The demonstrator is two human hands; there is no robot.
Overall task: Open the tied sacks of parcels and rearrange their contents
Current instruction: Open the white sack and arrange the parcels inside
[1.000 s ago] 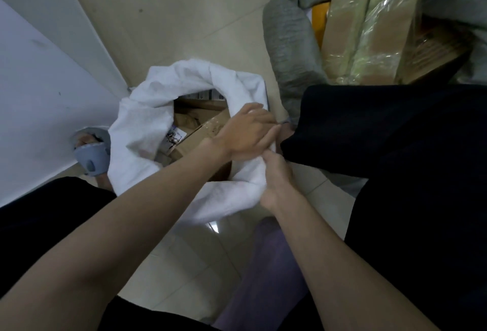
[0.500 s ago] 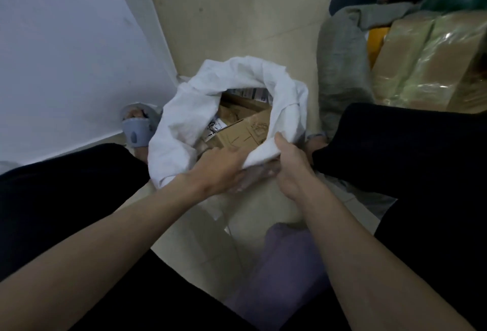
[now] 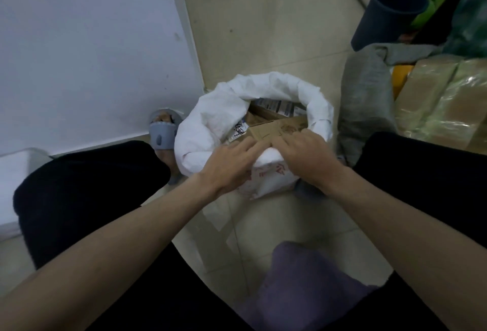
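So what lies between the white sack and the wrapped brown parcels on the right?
In the head view, a slumped grey sack lies between the white sack and the wrapped parcels.
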